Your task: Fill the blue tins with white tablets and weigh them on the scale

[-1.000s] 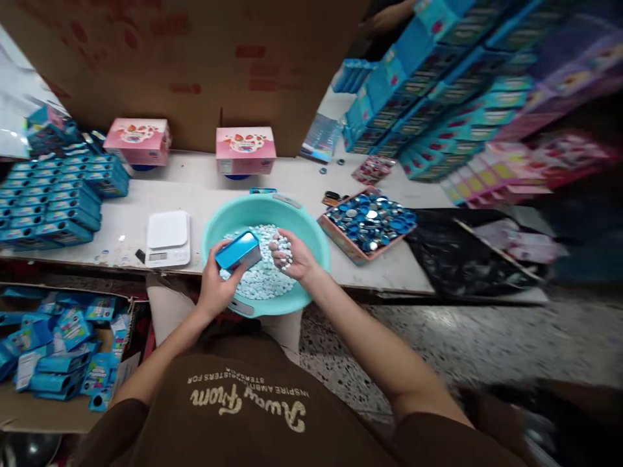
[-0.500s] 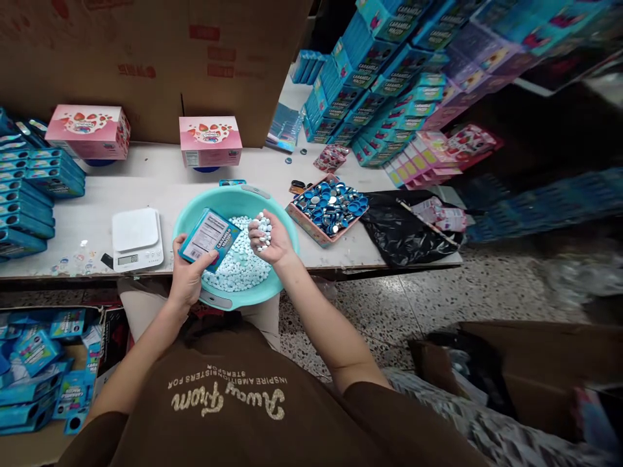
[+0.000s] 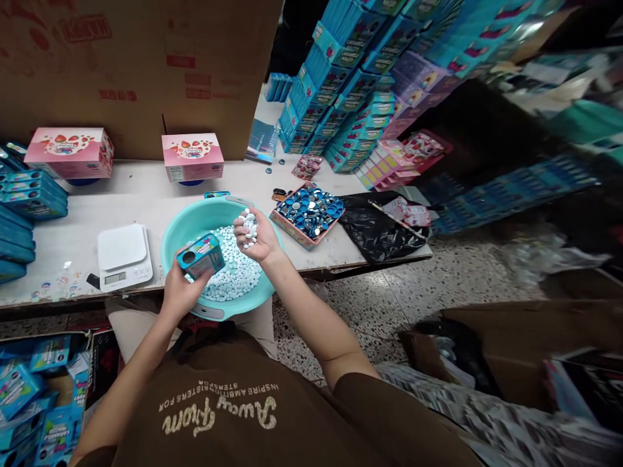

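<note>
Over the left part of a turquoise basin (image 3: 171, 224), my left hand (image 3: 182, 292) grips a small blue candy box (image 3: 207, 259). A dark round hole in the box's end faces up. My right hand (image 3: 263, 241) is cupped, palm up, over the basin's right side, its fingers curled around a heap of small white candies (image 3: 250, 228). Below both hands, many loose white candies (image 3: 238, 279) cover the basin's bottom. The basin rests at the table's front edge, partly over my lap.
A white scale (image 3: 122, 250) stands left of the basin. To the right, a tray (image 3: 311, 211) holds blue and silver caps beside a black plastic bag (image 3: 379, 227). Pink boxes (image 3: 192, 155) and stacked blue boxes (image 3: 316, 84) line the back. A carton of blue boxes (image 3: 48, 389) is lower left.
My left hand has turned the blue candy box, so its holed end shows instead of its printed face. My right hand still holds the candies. The view has shifted to the right.
</note>
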Motion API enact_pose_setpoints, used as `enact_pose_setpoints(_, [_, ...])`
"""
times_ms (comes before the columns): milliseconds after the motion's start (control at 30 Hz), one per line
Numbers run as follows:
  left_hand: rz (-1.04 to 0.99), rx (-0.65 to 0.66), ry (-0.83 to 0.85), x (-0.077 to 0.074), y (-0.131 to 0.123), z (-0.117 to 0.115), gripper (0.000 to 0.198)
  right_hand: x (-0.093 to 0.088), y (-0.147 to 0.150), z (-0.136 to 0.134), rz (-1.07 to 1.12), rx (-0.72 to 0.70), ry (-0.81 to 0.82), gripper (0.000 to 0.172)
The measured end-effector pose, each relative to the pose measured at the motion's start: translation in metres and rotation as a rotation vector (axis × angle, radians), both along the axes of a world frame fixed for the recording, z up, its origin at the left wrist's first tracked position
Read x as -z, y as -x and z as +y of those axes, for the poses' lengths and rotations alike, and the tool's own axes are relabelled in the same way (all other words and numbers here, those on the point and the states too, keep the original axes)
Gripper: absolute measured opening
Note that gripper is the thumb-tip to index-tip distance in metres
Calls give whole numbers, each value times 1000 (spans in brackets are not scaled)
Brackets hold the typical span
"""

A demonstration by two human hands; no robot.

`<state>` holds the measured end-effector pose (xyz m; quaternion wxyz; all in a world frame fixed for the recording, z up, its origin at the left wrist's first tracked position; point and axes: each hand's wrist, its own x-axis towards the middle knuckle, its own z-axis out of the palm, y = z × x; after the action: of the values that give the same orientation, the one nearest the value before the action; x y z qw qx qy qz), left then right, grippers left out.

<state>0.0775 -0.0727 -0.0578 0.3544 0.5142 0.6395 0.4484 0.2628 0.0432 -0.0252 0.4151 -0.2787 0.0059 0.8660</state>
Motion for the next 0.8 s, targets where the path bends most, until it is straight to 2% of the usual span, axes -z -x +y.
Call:
enact_pose_setpoints(100, [248,108,-41,2,-3,-2,50,-7,4,0,-23,2,-35,31])
enact_pose_setpoints(200, [400,190,-67,0,-6,-3,47,-11,12,-4,-84,14,-69,31])
enact_pose_setpoints(433, [694,256,-86,-7,-8,0,44,-19,24,-15,-273,164,-125,31])
enact_pose_setpoints(633, [744,282,-151,-5,-18,7,43,-28,31,-18,-315,196,-152,34])
enact_pose_setpoints(800, [734,274,-86,-2,-27,15,43,-27,40,-25,-397,253,-212,35])
